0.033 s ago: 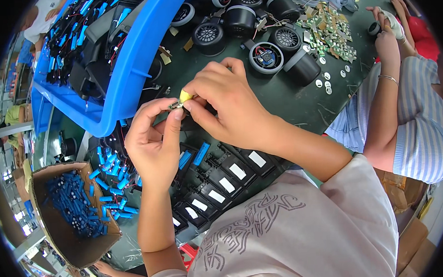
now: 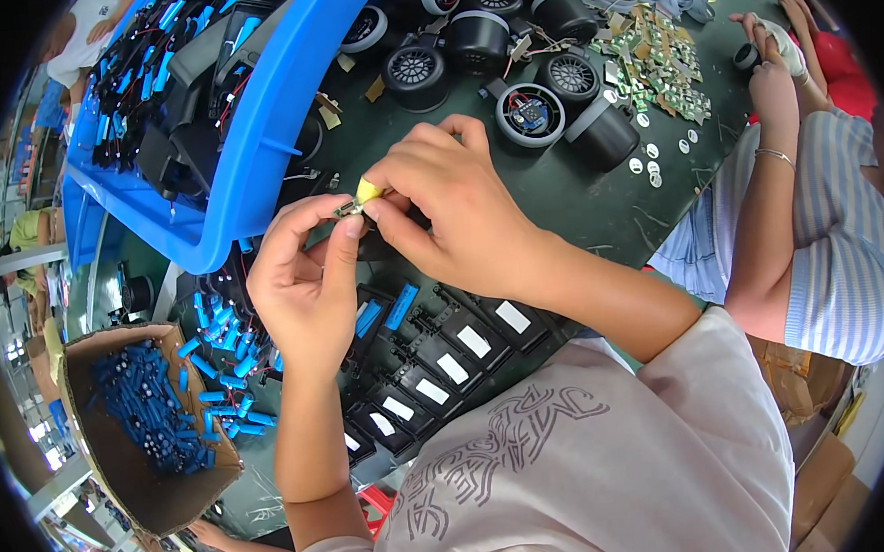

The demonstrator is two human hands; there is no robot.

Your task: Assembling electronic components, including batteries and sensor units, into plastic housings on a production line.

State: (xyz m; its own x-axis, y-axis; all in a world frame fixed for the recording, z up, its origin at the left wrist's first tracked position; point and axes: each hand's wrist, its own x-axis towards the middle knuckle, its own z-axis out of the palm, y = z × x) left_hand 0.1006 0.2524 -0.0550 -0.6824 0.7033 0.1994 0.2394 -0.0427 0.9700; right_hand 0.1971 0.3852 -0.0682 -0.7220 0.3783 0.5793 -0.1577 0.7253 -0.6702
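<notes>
The right hand hides most of the small yellow part pinched between both hands.

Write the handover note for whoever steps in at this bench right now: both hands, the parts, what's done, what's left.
Left hand: fingertips pinch a small metal piece, raised above the bench.
Right hand: pinches a small yellow part against that piece.
Parts: row of black housings with white labels lies under the hands; loose blue cylinders to the left, more in the cardboard box; blue bin behind.
Done: housings laid in a row.
Left: the held pieces are not yet set down.
</notes>
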